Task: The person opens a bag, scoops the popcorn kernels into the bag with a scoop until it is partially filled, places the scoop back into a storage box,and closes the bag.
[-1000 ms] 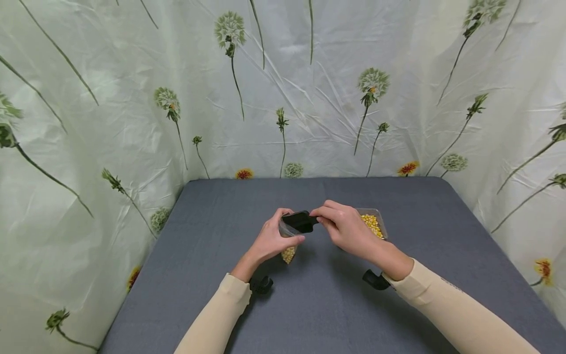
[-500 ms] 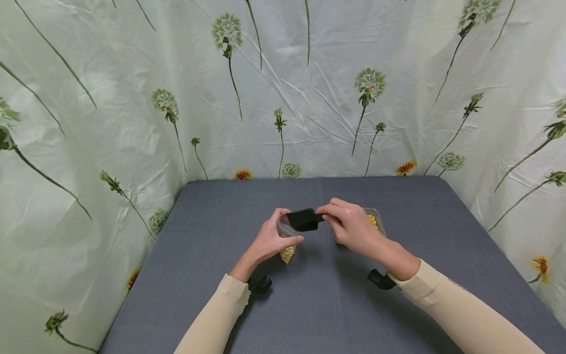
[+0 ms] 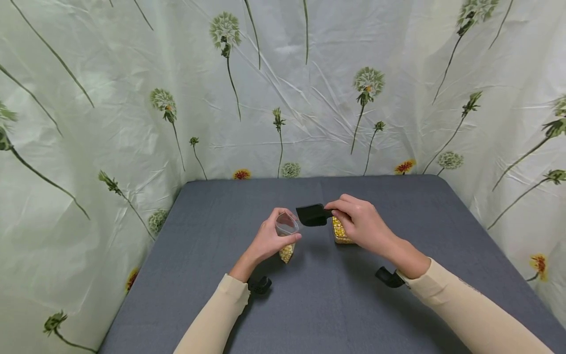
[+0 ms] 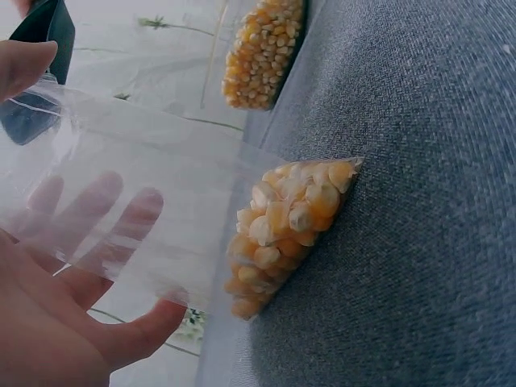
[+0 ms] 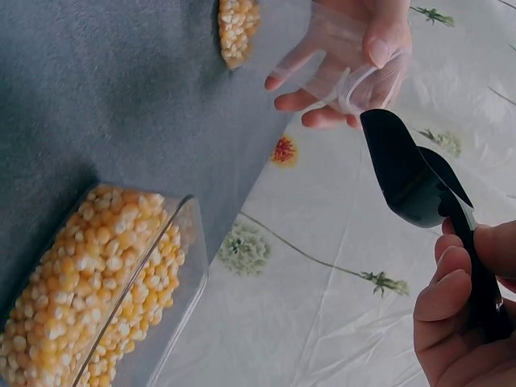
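My left hand [image 3: 270, 239] grips a clear plastic bag [image 4: 185, 153] near its top, thumb and fingers curled round it so the mouth gapes. Corn kernels [image 4: 282, 230] fill the bag's bottom corner, which stands at the grey cloth. In my right hand [image 3: 360, 221] is the handle of a black scoop [image 3: 313, 215], pinched between thumb and fingers. The scoop hangs in the air just right of the bag's mouth, and no kernels show in it. Below and behind the right hand, a clear box [image 5: 192, 234] holds many yellow kernels [image 5: 97, 258].
A grey cloth-covered table [image 3: 247, 196] spreads under both hands. Behind it and at the sides hangs a white curtain [image 3: 318, 98] printed with dandelions. A black camera mount [image 3: 261, 285] sits at the left wrist, another mount [image 3: 389, 277] at the right.
My right hand has drawn the scoop rightward, away from over the bag's mouth, and its bowl has tipped. The left hand and bag have stayed nearly still.
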{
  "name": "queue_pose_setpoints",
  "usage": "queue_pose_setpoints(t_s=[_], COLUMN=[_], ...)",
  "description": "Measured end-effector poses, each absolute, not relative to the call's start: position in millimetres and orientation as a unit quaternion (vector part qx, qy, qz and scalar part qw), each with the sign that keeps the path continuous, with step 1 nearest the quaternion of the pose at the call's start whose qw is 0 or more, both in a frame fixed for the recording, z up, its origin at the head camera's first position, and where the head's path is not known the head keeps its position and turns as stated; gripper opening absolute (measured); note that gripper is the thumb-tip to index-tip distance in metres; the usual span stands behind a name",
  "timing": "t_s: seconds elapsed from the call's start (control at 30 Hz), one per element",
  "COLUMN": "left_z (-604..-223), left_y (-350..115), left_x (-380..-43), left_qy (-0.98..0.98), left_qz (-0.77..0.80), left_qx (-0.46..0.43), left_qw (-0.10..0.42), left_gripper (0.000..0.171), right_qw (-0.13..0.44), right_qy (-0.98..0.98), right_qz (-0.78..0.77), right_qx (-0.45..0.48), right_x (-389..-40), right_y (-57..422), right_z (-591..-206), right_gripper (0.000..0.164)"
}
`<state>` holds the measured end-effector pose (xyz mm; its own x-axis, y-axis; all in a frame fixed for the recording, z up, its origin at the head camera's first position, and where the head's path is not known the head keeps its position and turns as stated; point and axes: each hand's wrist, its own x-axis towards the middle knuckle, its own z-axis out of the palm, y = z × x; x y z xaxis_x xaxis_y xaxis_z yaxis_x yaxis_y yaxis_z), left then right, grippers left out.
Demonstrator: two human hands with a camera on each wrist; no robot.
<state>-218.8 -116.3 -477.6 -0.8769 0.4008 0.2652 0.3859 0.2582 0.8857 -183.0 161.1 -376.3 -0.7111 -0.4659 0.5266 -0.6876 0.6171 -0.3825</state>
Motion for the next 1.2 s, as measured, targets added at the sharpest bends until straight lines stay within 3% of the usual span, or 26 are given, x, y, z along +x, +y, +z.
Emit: queue_pose_setpoints(t_s=[1.2], left_z=[-476], left_y=[-116], left_x=[-218], left_qy=[0.807], left_qz=[0.543], left_qx=[0.233], left_qw=[-0.012], left_gripper=[0.048], right_qw=[0.173], right_qy=[-0.919], right_qz=[0.256], right_qx=[0.247], right_x=[-183], right_y=[225], right_z=[-399], right_gripper=[0.018])
